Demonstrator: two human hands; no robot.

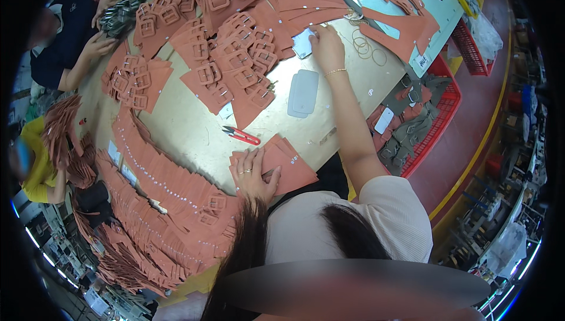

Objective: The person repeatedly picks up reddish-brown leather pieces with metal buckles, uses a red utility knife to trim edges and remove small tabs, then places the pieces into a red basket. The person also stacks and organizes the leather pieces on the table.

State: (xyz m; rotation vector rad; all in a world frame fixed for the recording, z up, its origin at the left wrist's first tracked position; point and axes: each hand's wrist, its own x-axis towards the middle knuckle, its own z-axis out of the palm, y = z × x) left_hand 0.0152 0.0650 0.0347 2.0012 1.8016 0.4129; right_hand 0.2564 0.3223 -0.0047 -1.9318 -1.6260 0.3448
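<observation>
A: Left hand [254, 174]?
B: Flat, fingers slightly spread, over a small stack of terracotta fabric panels [289, 166], just on the near side of the red-handled thread snips [242, 136].
A: Right hand [327, 47]?
B: Beyond the snips, off to the right. Fingertips at a pale blue-white pad [302, 45]; cannot tell whether they pinch it.
A: Between the hands?
B: Two overlapping grey rectangular plates [303, 94], beyond and right of the snips.
A: Around?
B: Terracotta buckle straps [238, 59] heaped beyond the snips. Long fanned row of terracotta pieces [170, 191] to their left, nearside. Red plastic crate [438, 129] well right of them.
</observation>
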